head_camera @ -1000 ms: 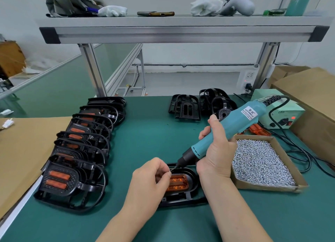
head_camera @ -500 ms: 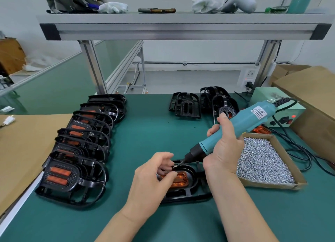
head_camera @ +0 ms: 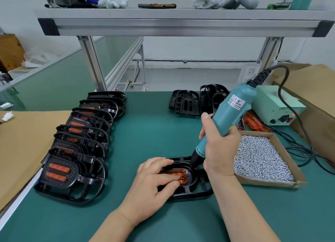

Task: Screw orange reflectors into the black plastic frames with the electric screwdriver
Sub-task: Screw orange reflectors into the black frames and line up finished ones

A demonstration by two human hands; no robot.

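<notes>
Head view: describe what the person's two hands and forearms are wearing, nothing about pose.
The left hand and right hand are both bare: no gloves, rings, watch or wristband. The left forearm and right forearm are bare too, with no sleeve showing down to the picture's bottom edge.

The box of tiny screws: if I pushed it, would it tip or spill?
The cardboard tray is wide and shallow, so it would probably slide on the green mat rather than tip. It looks heavy for its size, being heaped with metal screws. The walls are low, so a quick shove might spill some.
</notes>
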